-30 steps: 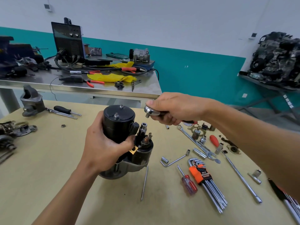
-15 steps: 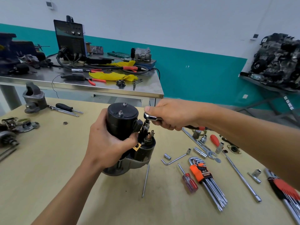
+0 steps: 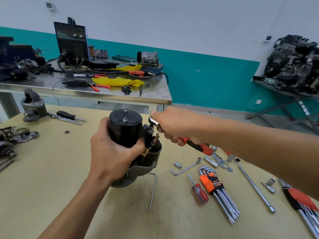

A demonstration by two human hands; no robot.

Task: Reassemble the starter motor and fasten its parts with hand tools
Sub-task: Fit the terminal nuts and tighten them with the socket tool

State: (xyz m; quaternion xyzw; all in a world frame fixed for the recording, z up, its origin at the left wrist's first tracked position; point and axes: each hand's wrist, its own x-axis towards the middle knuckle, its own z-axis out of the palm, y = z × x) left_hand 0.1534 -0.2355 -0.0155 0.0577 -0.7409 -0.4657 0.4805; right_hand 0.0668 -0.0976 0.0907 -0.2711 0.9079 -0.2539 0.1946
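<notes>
upright, starter motor (image 3: pixel 126 130) gripped around its body by left hand (image 3: pixel 110 152). right hand (image 3: pixel 177 125) fist-closed on ratchet (image 3: pixel 195 144), socket seated on solenoid terminal.

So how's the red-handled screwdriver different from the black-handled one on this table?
The red-handled screwdriver has a translucent handle; the black-handled screwdriver an opaque one. The red one lies near the hex key set, the black one beside the grey housing. Both lie untouched on the table.

No text can be read. Dark print is seen on the orange hex key holder (image 3: pixel 211 183), but it is too blurred to be made out; marks on the welder (image 3: pixel 71 40) panel are likewise illegible.
</notes>
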